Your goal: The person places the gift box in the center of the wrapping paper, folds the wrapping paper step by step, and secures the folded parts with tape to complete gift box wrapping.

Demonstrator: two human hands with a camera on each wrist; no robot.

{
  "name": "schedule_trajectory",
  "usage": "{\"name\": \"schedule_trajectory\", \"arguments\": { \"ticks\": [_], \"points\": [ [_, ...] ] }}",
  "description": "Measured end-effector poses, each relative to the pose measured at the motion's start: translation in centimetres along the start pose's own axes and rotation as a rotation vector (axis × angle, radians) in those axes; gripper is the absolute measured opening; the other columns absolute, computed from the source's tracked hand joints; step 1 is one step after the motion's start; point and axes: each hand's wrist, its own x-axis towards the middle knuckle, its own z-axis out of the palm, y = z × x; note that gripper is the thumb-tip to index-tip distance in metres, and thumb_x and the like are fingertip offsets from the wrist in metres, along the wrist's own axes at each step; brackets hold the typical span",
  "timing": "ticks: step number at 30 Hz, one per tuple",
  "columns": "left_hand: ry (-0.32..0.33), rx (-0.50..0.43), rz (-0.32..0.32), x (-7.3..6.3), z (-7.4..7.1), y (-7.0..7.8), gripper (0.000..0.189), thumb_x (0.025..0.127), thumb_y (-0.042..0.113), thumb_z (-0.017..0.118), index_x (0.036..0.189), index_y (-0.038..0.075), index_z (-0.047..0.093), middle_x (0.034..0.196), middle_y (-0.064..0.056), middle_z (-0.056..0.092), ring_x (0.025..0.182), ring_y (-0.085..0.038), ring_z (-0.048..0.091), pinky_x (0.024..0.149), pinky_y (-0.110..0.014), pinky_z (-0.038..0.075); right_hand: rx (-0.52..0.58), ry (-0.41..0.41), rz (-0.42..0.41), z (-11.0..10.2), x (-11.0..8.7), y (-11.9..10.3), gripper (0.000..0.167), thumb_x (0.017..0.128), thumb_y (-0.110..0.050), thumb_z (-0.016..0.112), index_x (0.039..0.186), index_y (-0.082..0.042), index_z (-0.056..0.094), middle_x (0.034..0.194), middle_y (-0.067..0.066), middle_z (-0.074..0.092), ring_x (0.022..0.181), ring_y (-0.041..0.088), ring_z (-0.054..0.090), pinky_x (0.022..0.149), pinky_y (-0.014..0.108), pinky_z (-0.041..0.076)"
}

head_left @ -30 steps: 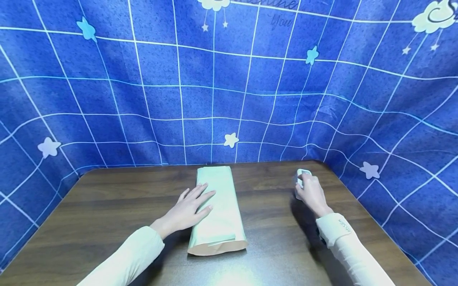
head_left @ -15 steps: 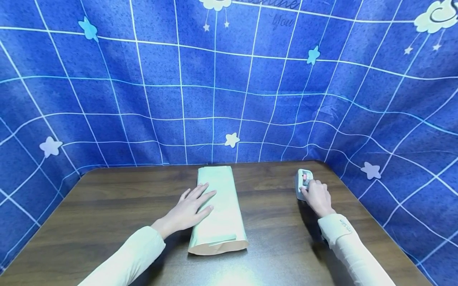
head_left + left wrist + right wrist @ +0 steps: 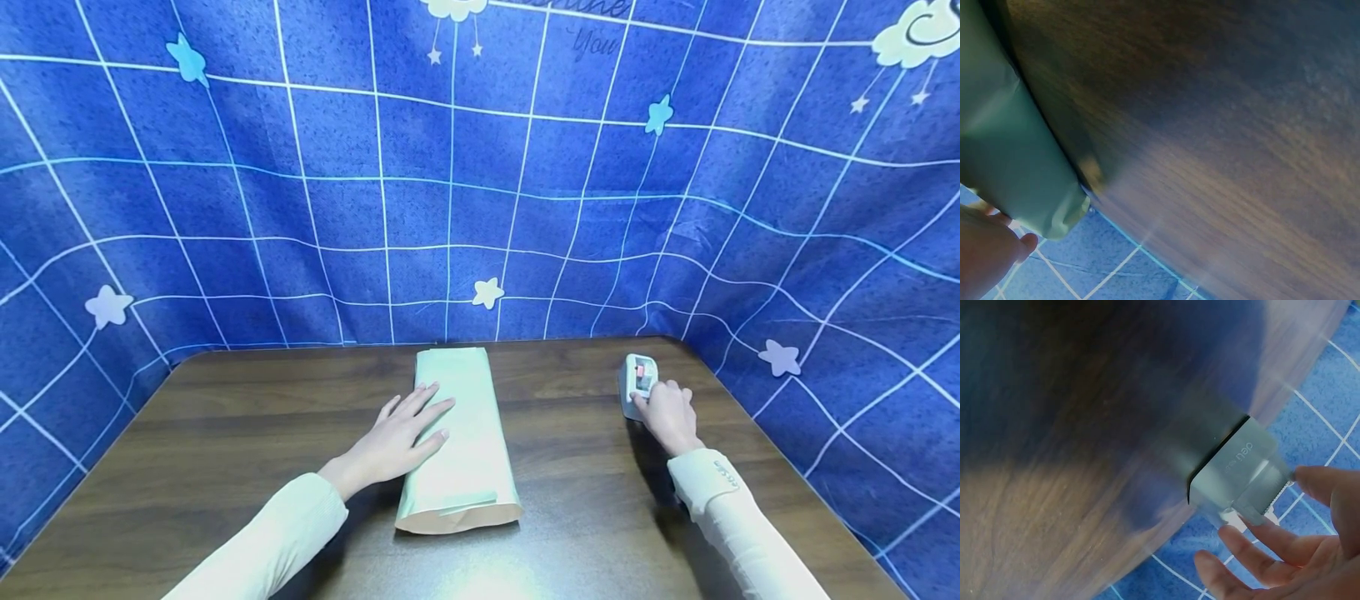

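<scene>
In the head view a long, light green paper bag [image 3: 465, 417] lies across the middle of the table, its near end showing a beige inside. My left hand [image 3: 397, 433] rests on its left side with spread, straight fingers. On the right stands a pale tape dispenser [image 3: 637, 385] with a small reddish piece visible in its top. My right hand [image 3: 670, 417] is at the near end of the dispenser, pinching it between thumb and index finger. The right wrist view shows the thumb and index finger at either end of the dispenser's serrated cutter [image 3: 1277, 499].
The brown wooden table [image 3: 262, 400] has its far edge against a blue curtain [image 3: 375, 208] with white grid lines and stars. That curtain also runs along the right side of the table. Light glares on the wood near the front.
My right hand has slid back from the top of the tape dispenser to its near end, uncovering its top. My left hand and the paper bag have stayed put.
</scene>
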Motion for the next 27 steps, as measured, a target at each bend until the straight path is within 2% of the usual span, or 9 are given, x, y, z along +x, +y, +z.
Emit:
{"name": "schedule_trajectory", "arguments": {
  "ticks": [7, 12, 27],
  "points": [
    [-0.008, 0.000, -0.005, 0.02, 0.01, -0.08, 0.051, 0.095, 0.046, 0.038, 0.141, 0.026, 0.035, 0.152, -0.006, 0.021, 0.141, -0.027, 0.016, 0.108, -0.058, 0.009, 0.013, 0.007, -0.014, 0.30, 0.30, -0.02, 0.039, 0.087, -0.024, 0.058, 0.087, 0.015, 0.056, 0.094, 0.031, 0.050, 0.089, 0.047, 0.044, 0.066, 0.052, 0.045],
    [-0.011, 0.000, -0.004, 0.04, -0.06, -0.04, 0.051, 0.095, 0.046, 0.038, 0.142, 0.026, 0.035, 0.152, -0.006, 0.020, 0.141, -0.027, 0.016, 0.108, -0.059, 0.010, 0.014, 0.007, 0.004, 0.29, 0.31, -0.15, 0.041, 0.086, -0.023, 0.060, 0.092, 0.017, 0.055, 0.096, 0.031, 0.047, 0.089, 0.046, 0.044, 0.066, 0.052, 0.046],
    [-0.010, 0.005, 0.004, 0.03, -0.10, -0.04, 0.051, 0.095, 0.045, 0.039, 0.141, 0.024, 0.036, 0.152, -0.008, 0.021, 0.141, -0.028, 0.017, 0.107, -0.060, 0.010, 0.014, 0.073, -0.016, 0.80, 0.38, -0.01, 0.043, 0.084, -0.021, 0.063, 0.094, 0.019, 0.054, 0.097, 0.032, 0.045, 0.090, 0.047, 0.043, 0.066, 0.055, 0.045]
  ]
}}
